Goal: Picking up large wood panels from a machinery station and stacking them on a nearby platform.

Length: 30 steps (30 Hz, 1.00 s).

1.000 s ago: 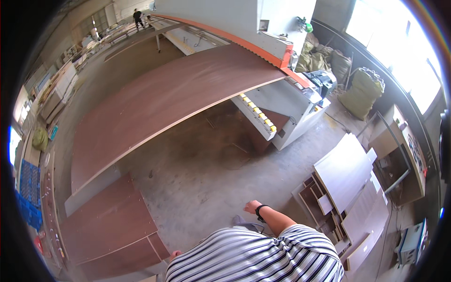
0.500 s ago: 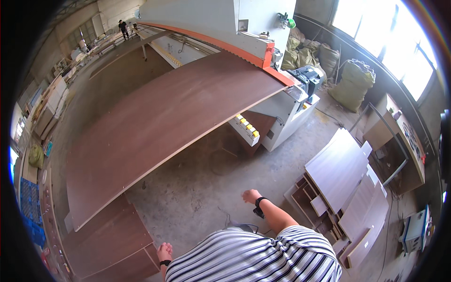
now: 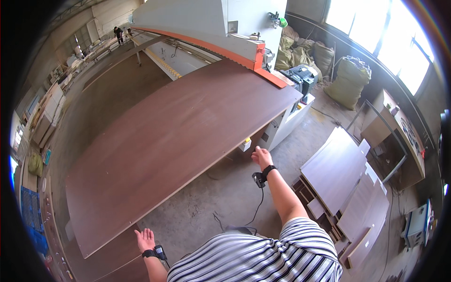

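A large brown board (image 3: 178, 136) lies tilted across the view, its far edge along the orange-edged machine (image 3: 253, 61). My left hand (image 3: 146, 239) is just off the board's near left edge, palm up, fingers spread, holding nothing. My right hand (image 3: 261, 157) is stretched forward near the board's right-hand edge, apart from it as far as I can see. Its fingers are curled in, with nothing visible in them. Each wrist wears a black strap with a small black device. Under the board's near left corner lie more brown panels (image 3: 120, 256).
A pile of pale boards (image 3: 336, 169) lies on the floor to my right, beside a metal frame (image 3: 399, 162) and a wooden desk (image 3: 411, 174). Full sacks (image 3: 348, 82) stand by the windows. A motor (image 3: 303, 77) sits on the machine's end. One person (image 3: 118, 35) stands far off.
The brown board has shifted toward me and to the right, covering more of the yellow-topped support. Both hands have reached forward; the left has opened and turned palm up.
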Each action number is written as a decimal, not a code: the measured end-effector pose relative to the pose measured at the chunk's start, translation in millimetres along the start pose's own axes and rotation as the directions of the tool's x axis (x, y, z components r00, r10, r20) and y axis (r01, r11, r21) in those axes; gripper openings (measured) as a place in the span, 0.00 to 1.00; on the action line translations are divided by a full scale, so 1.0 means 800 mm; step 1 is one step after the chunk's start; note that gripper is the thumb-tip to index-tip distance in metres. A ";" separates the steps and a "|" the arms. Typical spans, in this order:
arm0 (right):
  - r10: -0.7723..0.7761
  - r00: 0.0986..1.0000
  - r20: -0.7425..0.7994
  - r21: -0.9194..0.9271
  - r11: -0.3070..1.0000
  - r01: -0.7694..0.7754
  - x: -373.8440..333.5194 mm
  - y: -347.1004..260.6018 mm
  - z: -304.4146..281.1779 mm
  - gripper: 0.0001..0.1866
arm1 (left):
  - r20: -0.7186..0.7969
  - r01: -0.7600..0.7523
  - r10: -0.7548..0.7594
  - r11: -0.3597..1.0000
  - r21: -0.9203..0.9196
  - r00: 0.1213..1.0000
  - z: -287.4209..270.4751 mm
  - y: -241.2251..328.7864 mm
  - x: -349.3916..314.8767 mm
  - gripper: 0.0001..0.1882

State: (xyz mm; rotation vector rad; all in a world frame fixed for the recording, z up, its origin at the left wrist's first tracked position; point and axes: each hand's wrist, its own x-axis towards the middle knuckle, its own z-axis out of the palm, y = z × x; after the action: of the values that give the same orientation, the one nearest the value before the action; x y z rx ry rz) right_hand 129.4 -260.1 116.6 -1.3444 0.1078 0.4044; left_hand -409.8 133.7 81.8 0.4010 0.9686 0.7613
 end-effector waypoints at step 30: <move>0.177 0.869 -0.462 0.105 0.984 -0.145 -0.069 -0.005 -0.196 0.25 | 0.118 0.427 -0.420 0.904 -0.035 0.900 -0.239 -0.004 -0.106 0.32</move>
State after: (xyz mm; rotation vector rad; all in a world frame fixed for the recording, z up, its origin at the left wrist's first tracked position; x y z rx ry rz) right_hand 104.1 -423.2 100.8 -1.3487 0.6392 0.2025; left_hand -600.2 65.1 29.9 0.1645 0.8873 0.3653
